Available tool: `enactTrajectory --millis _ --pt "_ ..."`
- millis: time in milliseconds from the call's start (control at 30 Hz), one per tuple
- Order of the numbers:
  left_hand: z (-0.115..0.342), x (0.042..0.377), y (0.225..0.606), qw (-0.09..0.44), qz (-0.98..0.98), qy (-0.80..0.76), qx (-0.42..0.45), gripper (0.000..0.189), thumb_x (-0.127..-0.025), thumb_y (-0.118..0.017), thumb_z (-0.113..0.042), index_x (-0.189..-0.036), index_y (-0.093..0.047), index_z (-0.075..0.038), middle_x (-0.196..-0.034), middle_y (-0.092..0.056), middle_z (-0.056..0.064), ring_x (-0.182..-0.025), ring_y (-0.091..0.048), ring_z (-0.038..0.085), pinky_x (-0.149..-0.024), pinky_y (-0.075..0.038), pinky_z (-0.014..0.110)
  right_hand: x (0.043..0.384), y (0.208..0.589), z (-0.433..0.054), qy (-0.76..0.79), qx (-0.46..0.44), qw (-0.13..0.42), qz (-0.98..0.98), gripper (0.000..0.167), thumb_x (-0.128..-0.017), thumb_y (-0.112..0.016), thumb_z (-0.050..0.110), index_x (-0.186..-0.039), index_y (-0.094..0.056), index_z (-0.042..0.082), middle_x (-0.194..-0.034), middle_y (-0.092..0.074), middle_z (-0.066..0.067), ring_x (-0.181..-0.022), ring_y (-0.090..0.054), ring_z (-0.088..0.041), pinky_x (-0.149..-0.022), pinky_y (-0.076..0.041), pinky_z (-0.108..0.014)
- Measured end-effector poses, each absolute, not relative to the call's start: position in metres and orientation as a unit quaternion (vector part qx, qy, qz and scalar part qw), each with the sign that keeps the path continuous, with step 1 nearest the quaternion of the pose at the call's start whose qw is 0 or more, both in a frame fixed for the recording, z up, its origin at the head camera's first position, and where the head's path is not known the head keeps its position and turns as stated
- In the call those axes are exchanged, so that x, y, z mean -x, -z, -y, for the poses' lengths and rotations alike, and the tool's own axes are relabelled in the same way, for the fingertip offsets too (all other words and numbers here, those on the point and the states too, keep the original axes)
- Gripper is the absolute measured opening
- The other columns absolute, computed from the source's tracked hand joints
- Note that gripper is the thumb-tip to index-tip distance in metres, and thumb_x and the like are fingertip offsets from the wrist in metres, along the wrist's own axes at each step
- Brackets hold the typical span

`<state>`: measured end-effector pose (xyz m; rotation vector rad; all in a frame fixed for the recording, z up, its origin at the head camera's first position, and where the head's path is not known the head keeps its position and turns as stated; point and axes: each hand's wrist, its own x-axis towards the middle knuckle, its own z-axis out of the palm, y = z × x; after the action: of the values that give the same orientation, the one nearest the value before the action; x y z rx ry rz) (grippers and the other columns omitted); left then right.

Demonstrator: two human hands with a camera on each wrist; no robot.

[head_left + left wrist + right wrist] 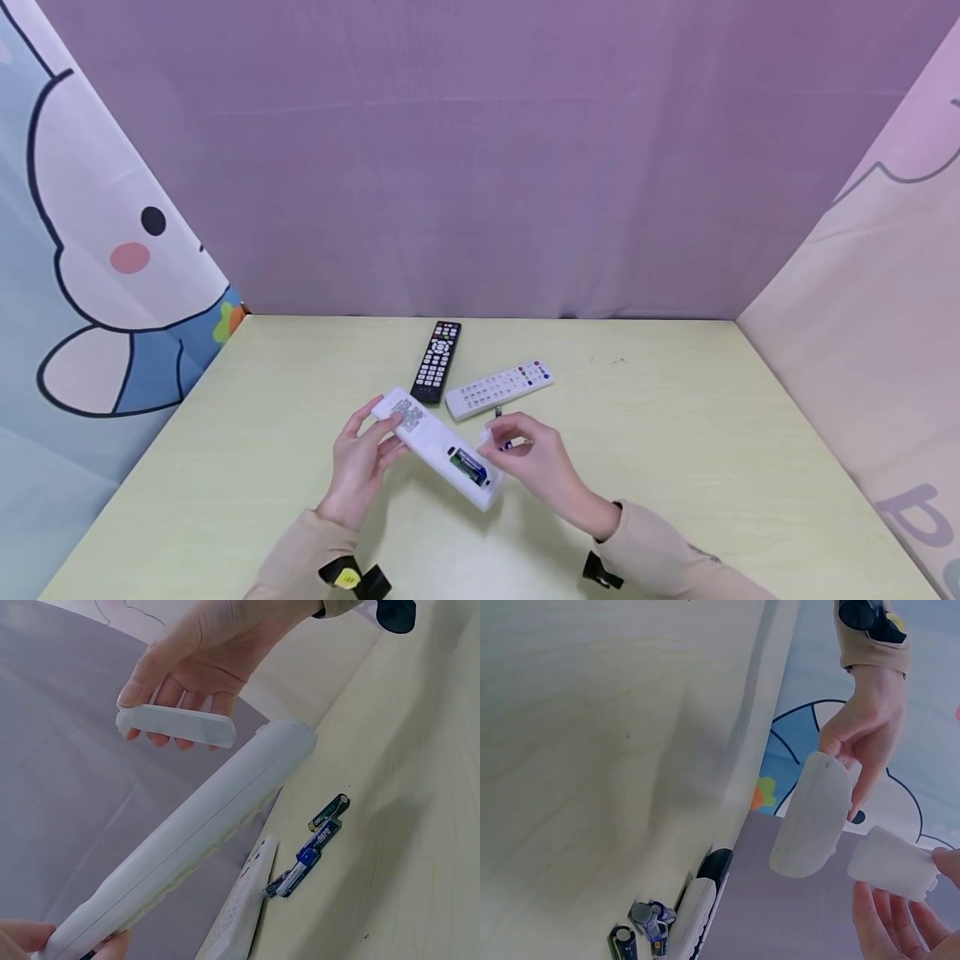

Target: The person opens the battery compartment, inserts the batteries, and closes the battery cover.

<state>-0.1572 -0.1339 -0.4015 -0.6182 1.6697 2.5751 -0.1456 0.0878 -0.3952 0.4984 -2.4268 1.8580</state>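
Note:
My left hand (356, 468) grips one end of a white remote control (433, 443), held above the table with its back turned up. Its battery compartment (468, 467) is uncovered, and dark green and blue batteries show inside. Beside that end, my right hand (542, 468) pinches a small white battery cover (180, 726) between thumb and fingers. In the left wrist view the cover hangs apart from the remote. The right wrist view also shows a gap between the cover (892, 862) and the remote (810, 814).
A black remote control (437, 362) and another white remote control (500, 389) lie buttons up on the table (712, 450) beyond my hands. Several loose batteries (319, 838) lie near that white remote, mostly hidden by my right hand in the head view. Fabric walls (480, 167) surround the table.

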Motion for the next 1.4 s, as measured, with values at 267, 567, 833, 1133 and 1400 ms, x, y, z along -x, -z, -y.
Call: enactTrajectory --millis 267,567,833,1133,1400 --pt "0.134 0.159 0.402 0.008 -0.536 -0.823 0.188 0.056 -0.084 -0.055 -0.001 -0.134 -0.032 -0.007 -0.086 -0.061 0.002 -0.068 -0.065 0.014 -0.067 -0.055 0.025 0.145 0.398 -0.082 -0.587 -0.188 0.044 0.786 0.025 -0.073 -0.070 0.007 -0.094 -0.061 -0.002 -0.082 -0.061 -0.009 -0.075 -0.058 -0.015 -0.064 -0.055 -0.023" --pt "0.134 0.160 0.400 0.006 -0.528 -0.827 0.193 0.054 -0.084 -0.054 0.000 -0.133 -0.033 -0.008 -0.086 -0.061 0.001 -0.068 -0.065 0.014 -0.068 -0.055 0.026 0.145 0.396 -0.078 -0.568 -0.214 0.065 0.792 0.027 -0.070 -0.071 0.002 -0.093 -0.059 -0.005 -0.081 -0.061 -0.012 -0.073 -0.059 -0.024 -0.061 -0.055 -0.024" --pt "0.134 0.160 0.400 0.003 -0.522 -0.831 0.193 0.052 -0.084 -0.052 0.001 -0.132 -0.034 -0.008 -0.088 -0.060 0.002 -0.069 -0.065 0.016 -0.072 -0.055 0.028 0.134 0.370 -0.072 -0.549 -0.223 0.077 0.802 0.023 -0.068 -0.069 -0.006 -0.088 -0.058 -0.011 -0.076 -0.059 -0.018 -0.069 -0.057 -0.032 -0.058 -0.055 -0.024" --pt "0.133 0.159 0.399 0.007 -0.526 -0.828 0.196 0.052 -0.083 -0.053 0.002 -0.131 -0.035 -0.010 -0.092 -0.060 0.004 -0.071 -0.065 0.016 -0.072 -0.055 0.028 0.149 0.398 -0.076 -0.523 -0.253 0.080 0.810 0.026 -0.071 -0.071 0.007 -0.092 -0.060 -0.004 -0.079 -0.063 -0.011 -0.066 -0.058 -0.019 -0.056 -0.053 -0.021" --pt "0.131 0.157 0.398 0.003 -0.530 -0.825 0.193 0.051 -0.083 -0.053 0.002 -0.130 -0.036 -0.009 -0.093 -0.059 0.004 -0.071 -0.065 0.016 -0.072 -0.055 0.029 0.153 0.406 -0.076 -0.508 -0.289 0.081 0.807 0.023 -0.073 -0.070 0.006 -0.093 -0.062 -0.002 -0.078 -0.060 -0.007 -0.068 -0.057 -0.015 -0.057 -0.054 -0.024"
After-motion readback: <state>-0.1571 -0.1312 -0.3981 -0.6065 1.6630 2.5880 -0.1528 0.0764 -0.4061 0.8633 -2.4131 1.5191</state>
